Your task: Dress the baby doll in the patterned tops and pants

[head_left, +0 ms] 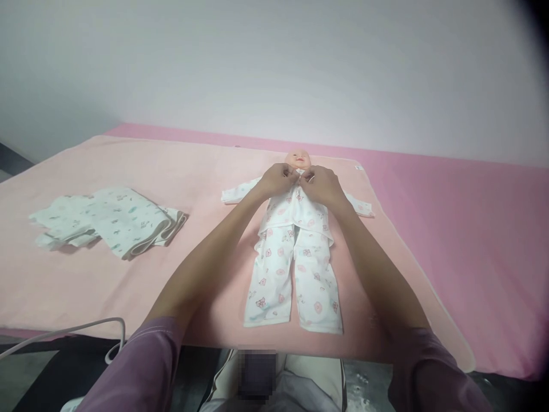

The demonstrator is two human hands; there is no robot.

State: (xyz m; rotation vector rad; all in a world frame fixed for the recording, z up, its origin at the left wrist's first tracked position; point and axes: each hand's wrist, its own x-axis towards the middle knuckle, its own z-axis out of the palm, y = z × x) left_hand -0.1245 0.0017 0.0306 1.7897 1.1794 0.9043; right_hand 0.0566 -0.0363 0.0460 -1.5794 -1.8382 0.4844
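A baby doll lies on its back, head toward the wall, dressed in a white long-sleeved shirt with a small pink print. Matching trousers cover its legs, the two hems pointing toward me. At the collar, just below the doll's chin, my left hand pinches one side of the shirt front. My right hand pinches the other side, fingertips close to those of the left. Any fastener between the fingers is too small to make out. Both sleeves stretch out sideways on the mat.
A rumpled white cloth with a green print lies to the left on the peach mat. Brighter pink covering shows beyond the mat's right edge. A pale wall stands behind. A white cable loops at the front left edge.
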